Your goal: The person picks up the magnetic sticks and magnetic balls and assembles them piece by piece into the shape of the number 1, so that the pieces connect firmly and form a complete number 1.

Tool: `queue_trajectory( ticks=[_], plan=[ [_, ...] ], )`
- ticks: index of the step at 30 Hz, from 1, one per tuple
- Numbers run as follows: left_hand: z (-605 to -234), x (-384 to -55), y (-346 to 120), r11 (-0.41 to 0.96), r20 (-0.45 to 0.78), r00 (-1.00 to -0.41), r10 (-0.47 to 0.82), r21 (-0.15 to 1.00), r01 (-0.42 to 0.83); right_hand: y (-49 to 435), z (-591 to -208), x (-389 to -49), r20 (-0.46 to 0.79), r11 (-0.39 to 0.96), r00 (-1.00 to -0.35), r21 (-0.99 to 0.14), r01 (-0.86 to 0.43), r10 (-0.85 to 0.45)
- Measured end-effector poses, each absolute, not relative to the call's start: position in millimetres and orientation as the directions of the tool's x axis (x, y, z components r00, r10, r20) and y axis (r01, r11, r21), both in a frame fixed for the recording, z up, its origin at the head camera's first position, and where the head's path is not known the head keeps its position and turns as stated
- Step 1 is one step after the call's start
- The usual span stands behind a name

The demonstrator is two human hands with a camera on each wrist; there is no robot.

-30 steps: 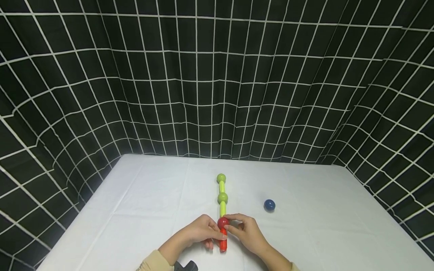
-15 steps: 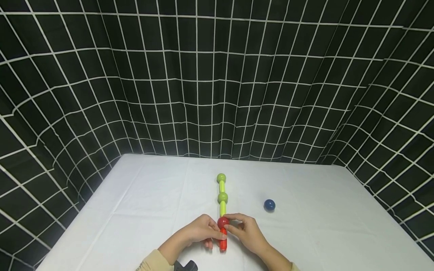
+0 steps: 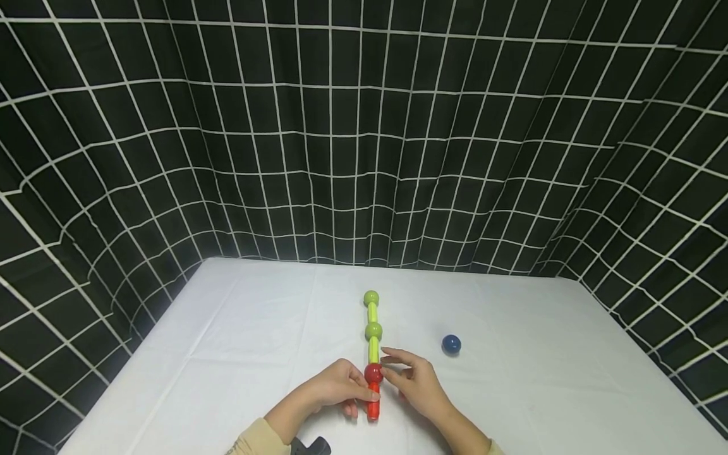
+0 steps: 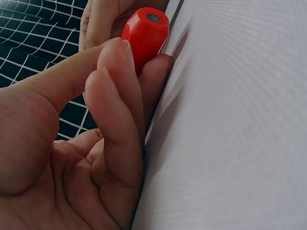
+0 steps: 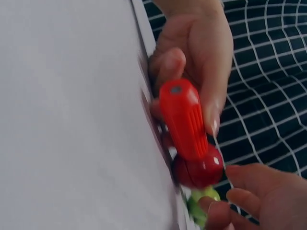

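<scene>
A straight chain runs away from me in the head view. At its near end lies a red magnetic rod (image 3: 373,411), with a metal disc in its end face (image 4: 153,17). Beyond that come a red ball (image 3: 373,373), a lime rod (image 3: 373,351), a green ball (image 3: 373,331), another lime rod (image 3: 372,313) and a far green ball (image 3: 371,297). My left hand (image 3: 338,387) pinches the red rod between thumb and fingers. To the right of the red ball, my right hand (image 3: 418,382) has its fingers parted, the thumb tip right at the ball's side.
A blue ball (image 3: 452,344) lies on the white tablecloth (image 3: 512,373) to the right of the chain. A dark grey object (image 3: 311,446) shows at the bottom edge below my left wrist. Black curtain with a white grid (image 3: 364,158) surrounds the table.
The fingers of my right hand have spread and come off the red ball, shifting slightly right and away. My left hand keeps its pinch on the red rod.
</scene>
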State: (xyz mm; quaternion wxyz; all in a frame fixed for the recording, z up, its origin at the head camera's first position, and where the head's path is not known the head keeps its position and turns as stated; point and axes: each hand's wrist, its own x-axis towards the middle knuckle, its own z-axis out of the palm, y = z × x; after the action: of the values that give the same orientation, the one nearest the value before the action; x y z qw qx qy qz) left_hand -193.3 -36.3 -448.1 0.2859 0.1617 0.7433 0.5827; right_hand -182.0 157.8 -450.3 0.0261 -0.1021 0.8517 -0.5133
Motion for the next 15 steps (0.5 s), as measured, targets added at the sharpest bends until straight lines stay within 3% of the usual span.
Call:
queue_trajectory(
  ticks=[15],
  plan=[
    [-448.9,-193.7,-36.6,0.250,-0.230,-0.780,0.582,0.963,-0.097,181.7,-445.5,-197.0,0.162,0.578,-0.986,-0.809,-0.110,0.039]
  ],
)
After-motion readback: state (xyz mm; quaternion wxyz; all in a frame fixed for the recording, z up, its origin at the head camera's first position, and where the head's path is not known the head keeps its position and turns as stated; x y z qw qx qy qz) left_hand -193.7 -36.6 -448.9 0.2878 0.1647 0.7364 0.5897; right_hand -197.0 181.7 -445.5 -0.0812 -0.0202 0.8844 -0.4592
